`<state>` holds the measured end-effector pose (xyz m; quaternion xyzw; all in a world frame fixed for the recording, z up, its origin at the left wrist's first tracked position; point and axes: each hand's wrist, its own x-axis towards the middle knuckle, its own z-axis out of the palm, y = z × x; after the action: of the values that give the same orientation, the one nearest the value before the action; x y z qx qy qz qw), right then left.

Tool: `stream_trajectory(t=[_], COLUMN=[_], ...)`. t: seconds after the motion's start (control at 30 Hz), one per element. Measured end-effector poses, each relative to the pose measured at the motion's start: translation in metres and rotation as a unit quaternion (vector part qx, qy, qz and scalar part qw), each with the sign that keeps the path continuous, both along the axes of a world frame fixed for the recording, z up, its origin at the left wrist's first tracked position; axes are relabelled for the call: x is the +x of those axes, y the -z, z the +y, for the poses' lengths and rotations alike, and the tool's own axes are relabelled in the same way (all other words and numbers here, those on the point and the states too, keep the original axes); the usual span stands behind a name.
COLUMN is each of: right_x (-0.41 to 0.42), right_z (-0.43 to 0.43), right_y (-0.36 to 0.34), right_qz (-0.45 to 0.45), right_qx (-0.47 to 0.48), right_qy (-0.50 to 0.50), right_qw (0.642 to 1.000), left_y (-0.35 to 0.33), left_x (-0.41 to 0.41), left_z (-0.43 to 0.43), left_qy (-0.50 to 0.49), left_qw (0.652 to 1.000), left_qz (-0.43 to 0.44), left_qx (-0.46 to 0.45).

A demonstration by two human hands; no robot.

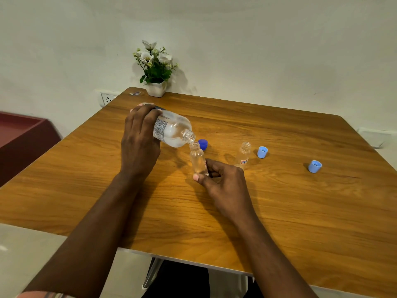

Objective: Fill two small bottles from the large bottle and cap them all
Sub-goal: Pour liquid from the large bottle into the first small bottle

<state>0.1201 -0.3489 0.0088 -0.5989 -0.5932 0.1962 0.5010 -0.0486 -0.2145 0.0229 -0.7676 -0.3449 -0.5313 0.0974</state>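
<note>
A: Two small bottles, both uncapped. Where are they?
B: The held small bottle (197, 159) stands on the bench (290, 211), the right grip (223, 181) pinching its base between thumb and fingers. The spare small bottle (243, 154) stands free to its right.
A: The large bottle (171, 127)?
B: Tilted, mouth just over the held one's neck, the left grip (139, 143) curled round its body.

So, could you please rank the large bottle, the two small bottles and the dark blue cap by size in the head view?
1. large bottle
2. held small bottle and standing small bottle: alike, not ranked
3. dark blue cap
</note>
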Motion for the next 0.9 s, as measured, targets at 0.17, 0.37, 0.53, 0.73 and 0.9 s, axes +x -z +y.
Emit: stream_trajectory(t=[0.17,0.37,0.53,0.73,0.9], right_x=[-0.0001,-0.0001,-0.0006,0.0002,-0.0003], right_z=[0.0003,0.0006,0.0000,0.0011,0.0009], right_y=[-0.0001,0.0000,-0.0011,-0.0001,0.0002], right_qz=[0.002,0.002,0.006,-0.002,-0.004], right_qx=[0.003,-0.003,-0.002,-0.003,0.001], right_qy=[0.000,0.002,0.002,0.006,0.013], right_qw=[1.000,1.000,1.000,1.000,1.000], left_y=[0.0004,0.0010,0.0024,0.0043,0.0076], left_x=[0.0009,0.0008,0.0013,0.0009,0.0013], left_z=[0.0001,0.0000,0.0003,0.0000,-0.0011], left_qy=[-0.001,-0.001,0.001,0.000,-0.009], left_qw=[1.000,1.000,1.000,1.000,0.999], left_qz=[0.000,0.002,-0.001,0.005,0.016], left_qx=[0.004,-0.003,-0.006,-0.015,-0.030])
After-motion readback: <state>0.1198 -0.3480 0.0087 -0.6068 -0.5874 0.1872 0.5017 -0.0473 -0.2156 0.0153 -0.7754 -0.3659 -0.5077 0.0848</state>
